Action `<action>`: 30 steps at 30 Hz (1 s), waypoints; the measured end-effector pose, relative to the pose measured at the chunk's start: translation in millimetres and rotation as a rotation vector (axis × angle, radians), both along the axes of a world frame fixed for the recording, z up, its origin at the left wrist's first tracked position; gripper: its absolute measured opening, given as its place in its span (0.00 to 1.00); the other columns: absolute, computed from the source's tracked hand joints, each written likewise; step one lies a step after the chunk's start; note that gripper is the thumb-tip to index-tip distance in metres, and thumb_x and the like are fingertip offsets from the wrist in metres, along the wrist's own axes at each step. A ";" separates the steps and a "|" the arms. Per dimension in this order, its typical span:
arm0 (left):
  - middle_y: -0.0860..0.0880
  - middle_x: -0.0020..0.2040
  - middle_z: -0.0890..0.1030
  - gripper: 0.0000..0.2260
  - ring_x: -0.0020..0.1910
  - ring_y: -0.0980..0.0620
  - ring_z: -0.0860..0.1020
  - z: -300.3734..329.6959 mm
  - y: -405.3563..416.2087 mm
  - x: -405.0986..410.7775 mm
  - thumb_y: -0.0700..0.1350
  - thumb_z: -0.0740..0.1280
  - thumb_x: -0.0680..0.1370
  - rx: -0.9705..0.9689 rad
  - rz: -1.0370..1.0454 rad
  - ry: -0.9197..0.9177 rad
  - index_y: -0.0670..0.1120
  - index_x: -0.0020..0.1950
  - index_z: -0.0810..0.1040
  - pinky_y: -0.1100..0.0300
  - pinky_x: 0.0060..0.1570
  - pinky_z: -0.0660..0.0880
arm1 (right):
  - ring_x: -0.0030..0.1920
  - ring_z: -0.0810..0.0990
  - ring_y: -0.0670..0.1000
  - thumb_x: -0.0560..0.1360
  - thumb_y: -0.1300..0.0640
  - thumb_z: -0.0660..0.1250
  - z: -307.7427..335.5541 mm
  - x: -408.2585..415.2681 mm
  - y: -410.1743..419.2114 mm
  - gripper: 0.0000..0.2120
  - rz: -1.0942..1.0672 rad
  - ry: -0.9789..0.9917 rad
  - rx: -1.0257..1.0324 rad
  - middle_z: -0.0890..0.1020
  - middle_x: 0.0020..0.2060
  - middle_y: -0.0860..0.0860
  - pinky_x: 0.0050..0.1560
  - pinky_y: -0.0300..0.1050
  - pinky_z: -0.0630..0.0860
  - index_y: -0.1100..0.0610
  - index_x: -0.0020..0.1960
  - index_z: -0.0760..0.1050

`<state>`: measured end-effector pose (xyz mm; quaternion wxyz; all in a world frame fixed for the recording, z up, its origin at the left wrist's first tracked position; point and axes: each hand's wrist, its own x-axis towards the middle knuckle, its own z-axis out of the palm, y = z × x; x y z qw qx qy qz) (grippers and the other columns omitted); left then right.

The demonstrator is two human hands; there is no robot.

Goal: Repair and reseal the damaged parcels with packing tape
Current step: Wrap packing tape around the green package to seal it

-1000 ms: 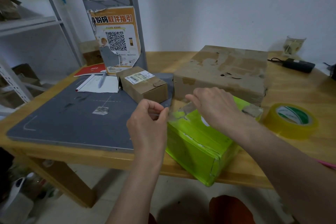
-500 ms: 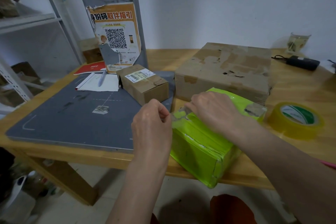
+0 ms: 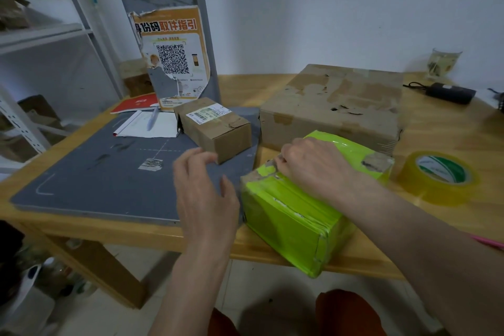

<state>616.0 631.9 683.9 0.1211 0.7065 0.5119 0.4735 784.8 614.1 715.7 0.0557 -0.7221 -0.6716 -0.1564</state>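
right hand (image 3: 313, 169) presses, fingers curled, on the torn near-left corner of the green parcel (image 3: 302, 215) at the table edge. left hand (image 3: 203, 188) loose, empty, just left. tape roll (image 3: 439, 177) right, nearer right hand.

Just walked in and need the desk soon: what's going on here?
A person is resealing a lime-green parcel at the table's front edge. Their right hand presses on its torn top corner, fingers curled there; the left hand hovers open beside it. The tape roll sits to the right, untouched.
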 end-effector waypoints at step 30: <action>0.48 0.79 0.56 0.26 0.79 0.49 0.51 -80.5 -31.8 28.5 0.54 0.49 0.84 0.128 -0.481 -0.111 0.40 0.78 0.57 0.57 0.76 0.50 | 0.77 0.40 0.46 0.76 0.33 0.43 -4.6 -6.8 -49.1 0.39 0.047 0.289 -0.383 0.43 0.78 0.50 0.76 0.44 0.41 0.57 0.79 0.44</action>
